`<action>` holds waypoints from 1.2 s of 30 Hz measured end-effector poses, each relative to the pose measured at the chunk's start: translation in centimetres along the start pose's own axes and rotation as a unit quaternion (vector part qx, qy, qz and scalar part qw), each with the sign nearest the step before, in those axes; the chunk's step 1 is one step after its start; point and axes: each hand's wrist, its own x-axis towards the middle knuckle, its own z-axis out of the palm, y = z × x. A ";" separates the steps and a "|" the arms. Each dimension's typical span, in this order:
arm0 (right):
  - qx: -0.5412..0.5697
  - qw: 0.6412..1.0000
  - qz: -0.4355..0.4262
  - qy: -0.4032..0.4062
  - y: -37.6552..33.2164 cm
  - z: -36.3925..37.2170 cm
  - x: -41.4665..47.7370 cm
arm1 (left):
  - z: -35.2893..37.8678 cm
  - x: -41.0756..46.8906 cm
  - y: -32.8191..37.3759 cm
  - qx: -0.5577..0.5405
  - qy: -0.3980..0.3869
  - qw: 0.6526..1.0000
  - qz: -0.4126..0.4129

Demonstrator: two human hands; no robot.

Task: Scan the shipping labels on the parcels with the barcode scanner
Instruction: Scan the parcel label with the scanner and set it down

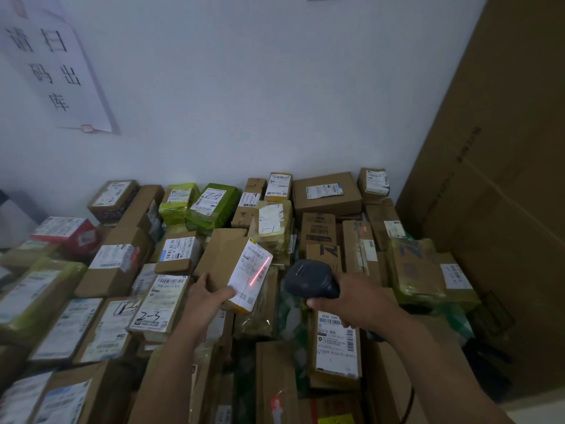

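Cardboard parcel (223, 258), one, held tilted above the pile (116, 270), left hand (208, 296) clamped on its lower edge. One red scan line (260, 269) crosses its white label (249, 278). Right hand (357, 296) clenched round one dark barcode scanner (308, 278), near the parcel.

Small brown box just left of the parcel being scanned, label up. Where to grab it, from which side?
Likely from above at its near end: the small brown box sits raised, near face exposed, right side close to the held parcel. Take it across the near corners, leaving the top label clear for the scanner.
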 end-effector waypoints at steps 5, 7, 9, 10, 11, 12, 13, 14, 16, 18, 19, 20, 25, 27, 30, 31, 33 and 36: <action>-0.001 1.000 0.010 -0.006 0.3 0.0 0.5 | 0.0 0.5 0.1 -0.004 -0.006 1.000 -0.001; -0.002 1.000 0.012 -0.010 0.5 0.0 0.7 | 0.2 0.6 0.1 -0.006 -0.008 1.000 -0.007; 0.003 1.000 0.013 -0.011 0.7 0.0 0.9 | 0.5 0.6 0.3 -0.004 -0.010 1.000 -0.013; 0.009 1.000 0.013 -0.010 1.0 0.0 1.1 | 0.6 0.7 0.4 -0.003 -0.009 1.000 -0.017; 0.018 1.000 0.013 -0.009 1.2 0.0 1.2 | 0.8 0.8 0.4 -0.002 -0.008 1.000 -0.021; 0.034 0.999 0.016 -0.005 1.4 0.0 1.3 | 1.0 0.8 0.5 0.003 -0.008 1.000 -0.022; 0.056 0.998 0.020 0.002 1.8 0.0 1.4 | 1.4 0.7 0.8 0.009 -0.006 1.000 -0.021; 0.085 0.996 0.027 0.014 2.1 -0.1 1.6 | 2.0 0.7 1.0 0.016 -0.003 1.000 -0.017; 0.142 0.987 0.048 0.053 2.8 -0.5 1.8 | 3.4 0.6 1.5 0.036 0.004 0.999 -0.014; 0.187 0.974 0.067 0.107 3.3 -1.2 2.2 | 5.4 0.3 2.4 0.059 -0.001 0.998 -0.005; 0.224 0.963 0.073 0.132 3.6 -1.5 2.3 | 6.5 0.1 2.7 0.071 -0.004 0.997 0.011; 0.271 0.947 0.078 0.153 3.8 -1.9 2.4 | 7.7 0.0 3.1 0.084 -0.007 0.996 0.032; 0.403 0.883 0.121 0.208 4.7 -3.0 2.5 | 13.1 -0.5 5.1 0.198 -0.007 0.969 0.148; 0.427 0.870 0.122 0.215 5.1 -3.1 2.5 | 14.7 -0.1 5.4 0.233 -0.007 0.956 0.179; 0.451 0.857 0.118 0.217 5.6 -3.2 2.9 | 15.9 0.6 5.4 0.293 -0.025 0.933 0.206; 0.455 0.857 0.116 0.211 5.7 -3.1 3.1 | 16.0 1.0 5.3 0.309 -0.035 0.926 0.213; 0.455 0.865 0.105 0.182 5.7 -2.8 3.5 | 16.0 1.1 5.0 0.308 -0.049 0.923 0.226; 0.435 0.888 0.080 0.127 5.1 -1.9 4.2 | 15.1 0.8 3.9 0.192 -0.012 0.953 0.234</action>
